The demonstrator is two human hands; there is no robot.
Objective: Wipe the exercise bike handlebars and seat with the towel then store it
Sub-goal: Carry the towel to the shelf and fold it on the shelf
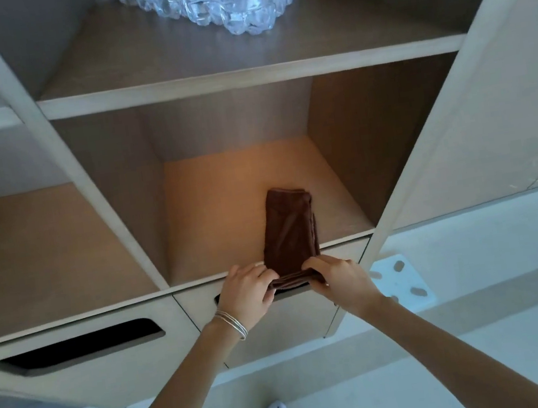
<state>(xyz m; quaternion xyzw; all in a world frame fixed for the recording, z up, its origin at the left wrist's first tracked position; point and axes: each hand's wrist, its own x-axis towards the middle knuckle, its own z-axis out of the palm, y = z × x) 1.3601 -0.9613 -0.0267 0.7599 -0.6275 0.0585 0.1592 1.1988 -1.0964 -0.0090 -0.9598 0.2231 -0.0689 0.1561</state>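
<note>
With the folded brown towel (289,232) already lying on the floor of the middle cubby (217,190), we take it that we are at the storing step, the last part of the task. Our left hand (246,291) and right hand (338,278) each pinch a near corner of the towel, where its end overhangs the front lip of the shelf; the far end rests well inside the compartment, toward its right side. The exercise bike is not in view, so we cannot confirm that handlebars and seat were wiped; we only judge that wiping is behind us because the towel is folded and going onto the shelf. What seems left is to push the near edge fully in and let go.

On the shelf above stands a pack of clear plastic bottles (215,0). Below are drawer fronts with cut-out handles (80,344). We can read no brand, label or writing anywhere; the bottles are possibly labelled higher up, out of frame.
</note>
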